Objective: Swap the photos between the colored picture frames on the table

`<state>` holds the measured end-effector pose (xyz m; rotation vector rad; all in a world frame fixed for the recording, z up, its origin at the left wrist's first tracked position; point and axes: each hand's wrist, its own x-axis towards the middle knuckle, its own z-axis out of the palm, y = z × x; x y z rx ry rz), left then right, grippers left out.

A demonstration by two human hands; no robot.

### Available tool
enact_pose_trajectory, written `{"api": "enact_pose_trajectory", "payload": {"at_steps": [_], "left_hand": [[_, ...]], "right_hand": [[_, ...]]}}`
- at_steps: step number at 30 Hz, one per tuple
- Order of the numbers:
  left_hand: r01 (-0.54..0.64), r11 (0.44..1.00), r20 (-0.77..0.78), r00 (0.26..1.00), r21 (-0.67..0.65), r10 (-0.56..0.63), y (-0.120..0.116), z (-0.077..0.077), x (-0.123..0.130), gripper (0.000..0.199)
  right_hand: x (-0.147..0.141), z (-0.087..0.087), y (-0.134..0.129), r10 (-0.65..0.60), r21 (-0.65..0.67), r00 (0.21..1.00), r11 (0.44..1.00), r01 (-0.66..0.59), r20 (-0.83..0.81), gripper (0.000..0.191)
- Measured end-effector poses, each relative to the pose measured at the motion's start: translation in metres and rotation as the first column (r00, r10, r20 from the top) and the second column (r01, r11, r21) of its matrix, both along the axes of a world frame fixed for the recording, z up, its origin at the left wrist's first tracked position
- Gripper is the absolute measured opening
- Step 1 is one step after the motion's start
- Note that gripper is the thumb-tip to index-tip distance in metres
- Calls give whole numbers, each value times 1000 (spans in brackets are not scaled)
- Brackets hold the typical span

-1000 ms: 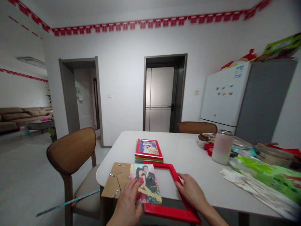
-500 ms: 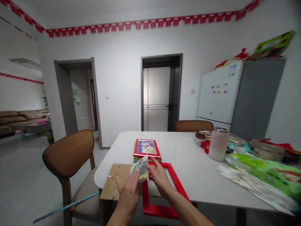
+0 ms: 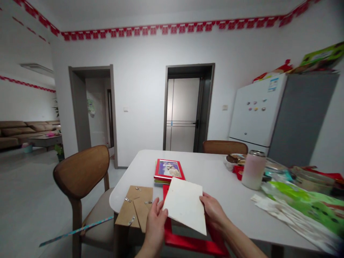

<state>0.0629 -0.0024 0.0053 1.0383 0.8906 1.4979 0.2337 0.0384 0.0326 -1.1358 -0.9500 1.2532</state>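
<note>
A pale, blank-faced sheet [image 3: 185,204] is held up between my two hands. My left hand [image 3: 156,222] grips its left edge, and my right hand [image 3: 215,213] pinches its right edge. Beneath the sheet lies a red frame [image 3: 188,243], partly hidden and reaching past the table's front edge. To its left is a brown backing board [image 3: 134,206] with metal clips and a stand flap. Behind the sheet, a red-framed photo [image 3: 169,169] rests on top of a small stack.
The white table [image 3: 212,182] carries a pink-white bottle [image 3: 253,170], a green plastic bag [image 3: 303,200], white cloth [image 3: 285,218] and containers at right. A wooden chair [image 3: 83,172] stands at left, with a patterned strip [image 3: 77,231] across its seat; another chair [image 3: 225,147] is behind the table.
The picture side of the held item no longer shows; a blank pale face is now toward me. My hands have moved farther apart, to its opposite edges. The view has shifted slightly.
</note>
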Motion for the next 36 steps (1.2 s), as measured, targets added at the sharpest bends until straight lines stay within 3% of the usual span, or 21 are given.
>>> {"api": "enact_pose_trajectory", "payload": {"at_steps": [3, 6, 9, 13, 18, 30, 36], "left_hand": [[0, 1000, -296, 955, 24, 7, -5, -8, -6, 57], [47, 994, -616, 787, 101, 25, -14, -8, -6, 53], [94, 985, -761, 647, 145, 50, -19, -9, -5, 55], [147, 964, -812, 575, 221, 98, -17, -16, -6, 57], [190, 960, -823, 565, 208, 66, -15, -20, -9, 58], [201, 946, -829, 549, 254, 106, -14, -23, -12, 59], [205, 947, -833, 544, 247, 100, -16, -18, -12, 57]], "right_hand": [[20, 0, 7, 63, -31, 981, 998, -58, 183, 42], [23, -7, 17, 99, -57, 926, 995, -84, 364, 42], [19, -16, 28, 57, -38, 868, 998, -44, 494, 42], [19, -26, 39, 7, -17, 837, 1000, 3, 547, 39], [26, -30, 45, -30, 6, 810, 999, 33, 585, 36], [18, -29, 37, 18, -29, 882, 1000, -5, 471, 39], [15, -25, 37, 30, -37, 797, 999, -10, 603, 39]]}}
